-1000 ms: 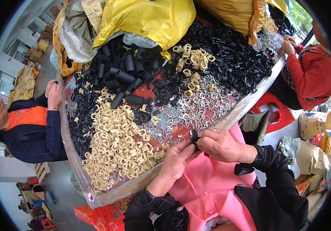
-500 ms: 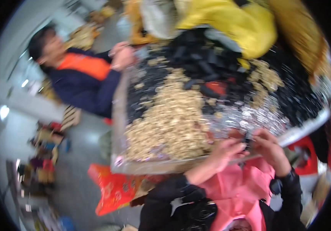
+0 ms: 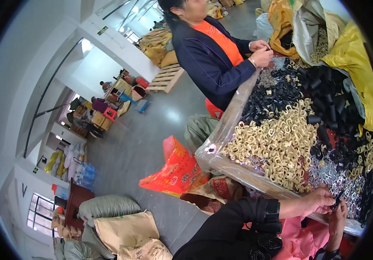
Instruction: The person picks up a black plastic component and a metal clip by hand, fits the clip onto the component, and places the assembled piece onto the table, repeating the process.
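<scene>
Pinching a black part point(image 3: 335, 204) at four o'clock are our left hand point(image 3: 314, 202) and right hand point(image 3: 337, 219); likely light — stiff, too. Grip its ends.

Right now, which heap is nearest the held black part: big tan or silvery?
The silvery metal pieces, just beyond the black part between left hand and right hand; the big tan heap lies farther left.

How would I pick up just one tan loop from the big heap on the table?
I'd pinch one of the uppermost tan loops by one side of its rim, coming straight down from above. They lie jumbled against one another, so their sides are crowded, but the top ones are uncovered. The hollow middle should leave room for a fingertip.
</scene>
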The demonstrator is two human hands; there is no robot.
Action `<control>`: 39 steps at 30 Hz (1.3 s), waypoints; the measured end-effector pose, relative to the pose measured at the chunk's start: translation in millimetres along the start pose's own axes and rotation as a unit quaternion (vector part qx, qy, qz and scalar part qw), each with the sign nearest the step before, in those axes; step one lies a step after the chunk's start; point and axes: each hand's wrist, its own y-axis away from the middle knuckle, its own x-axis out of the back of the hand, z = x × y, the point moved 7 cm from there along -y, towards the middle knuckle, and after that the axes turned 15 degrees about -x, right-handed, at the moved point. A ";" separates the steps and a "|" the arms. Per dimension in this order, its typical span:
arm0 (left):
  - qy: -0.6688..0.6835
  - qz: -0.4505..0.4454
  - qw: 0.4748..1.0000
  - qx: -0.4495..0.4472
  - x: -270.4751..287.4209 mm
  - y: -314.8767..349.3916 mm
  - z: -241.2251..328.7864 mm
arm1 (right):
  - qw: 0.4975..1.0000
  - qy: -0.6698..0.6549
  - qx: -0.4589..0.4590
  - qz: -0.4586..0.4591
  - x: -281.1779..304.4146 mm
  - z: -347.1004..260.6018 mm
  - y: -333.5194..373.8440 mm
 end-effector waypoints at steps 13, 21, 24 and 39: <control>0.007 0.000 0.999 0.037 -1.0 4.6 -4.9 | 0.989 0.130 0.058 0.043 -28.2 -35.0 38.6; -0.005 0.023 0.999 0.041 9.9 2.7 -0.6 | 1.000 0.014 0.005 0.011 -7.6 -24.3 29.5; -0.006 0.005 0.998 0.061 3.7 1.7 -6.7 | 0.996 -0.073 -0.039 0.024 -11.8 -29.7 38.5; -0.038 -0.023 0.994 0.098 -7.9 9.9 -12.9 | 0.945 0.266 0.190 0.023 -27.4 -54.0 53.9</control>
